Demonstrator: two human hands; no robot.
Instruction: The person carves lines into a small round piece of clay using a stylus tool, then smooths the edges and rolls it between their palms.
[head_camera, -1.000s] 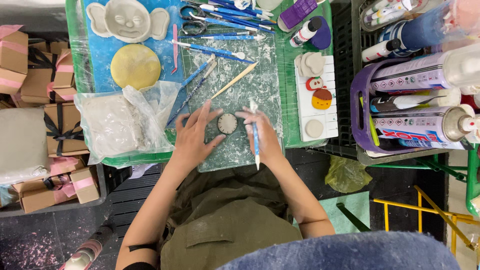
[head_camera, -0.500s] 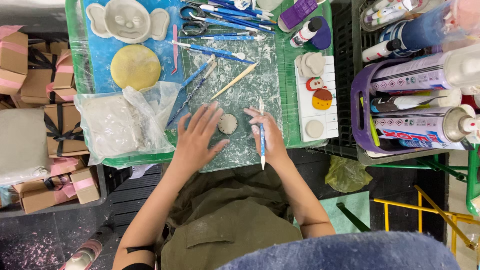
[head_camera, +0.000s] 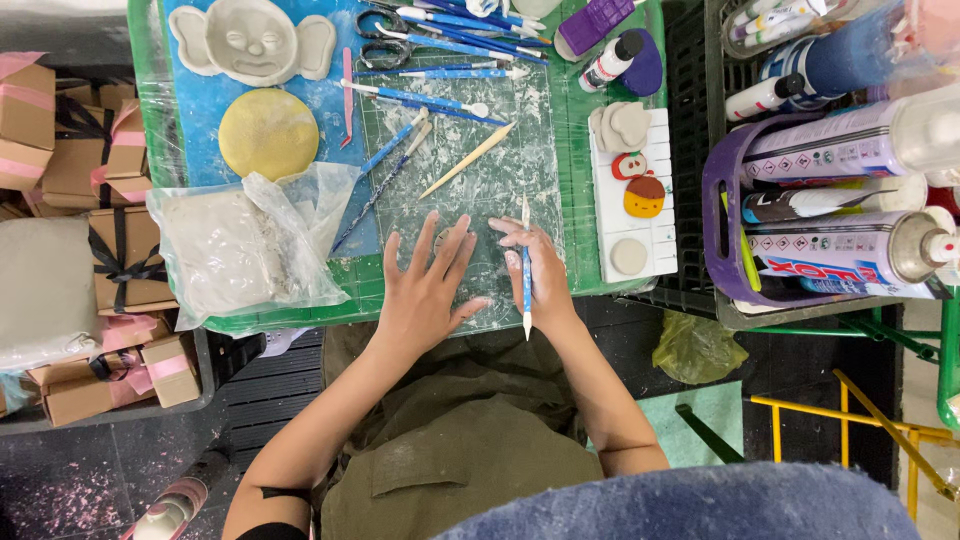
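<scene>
Clay disc, small and grey (head_camera: 443, 238), lies under your flat, open left hand (head_camera: 425, 290); at 3 o'clock, your right hand (head_camera: 535, 275) grasps a blue-handled modelling tool (head_camera: 526, 268).

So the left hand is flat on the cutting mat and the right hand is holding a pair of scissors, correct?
Not quite. The head view shows the right hand holding a blue modelling tool, not scissors. The left hand is indeed flat on the cutting mat.

The left hand (head_camera: 428, 290) lies flat over a small clay piece near the near edge of the cutting mat (head_camera: 480, 190), hiding nearly all of it (shape unreadable); the top edge crops the scissors (head_camera: 385, 35)
</scene>
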